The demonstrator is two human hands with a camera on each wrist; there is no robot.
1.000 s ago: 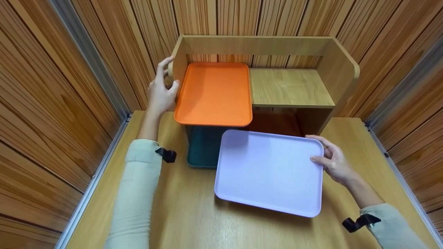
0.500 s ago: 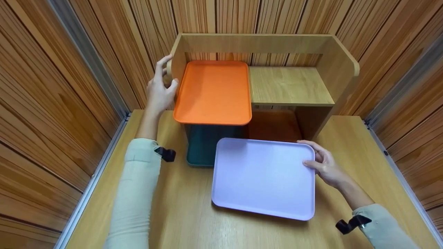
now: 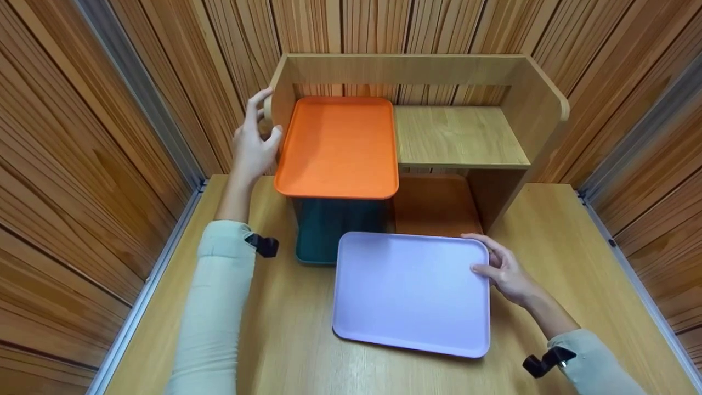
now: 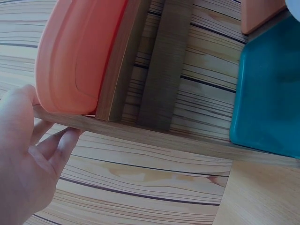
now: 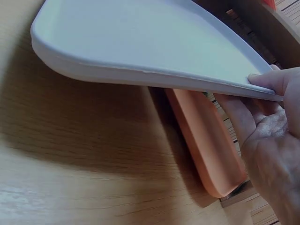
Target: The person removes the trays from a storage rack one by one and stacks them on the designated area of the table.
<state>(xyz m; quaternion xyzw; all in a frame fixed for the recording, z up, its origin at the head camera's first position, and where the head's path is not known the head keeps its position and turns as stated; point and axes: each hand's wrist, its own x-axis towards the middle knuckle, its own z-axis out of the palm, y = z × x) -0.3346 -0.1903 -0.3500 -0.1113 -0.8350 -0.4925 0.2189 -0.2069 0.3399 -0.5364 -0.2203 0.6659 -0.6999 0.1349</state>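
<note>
Four trays show on my screens: my right hand (image 3: 507, 271) pinches the right edge of the lilac tray (image 3: 411, 291), thumb on top and fingers beneath, holding it clear above the table (image 3: 570, 241) in front of the wooden shelf unit (image 3: 537, 99). My left hand (image 3: 253, 144) rests with straight fingers on the unit's left side panel, gripping nothing. I see the orange tray (image 3: 340, 145) on the upper shelf, overhanging its front, with a teal tray (image 3: 321, 236) and a second orange tray (image 3: 436, 206) lying below
</note>
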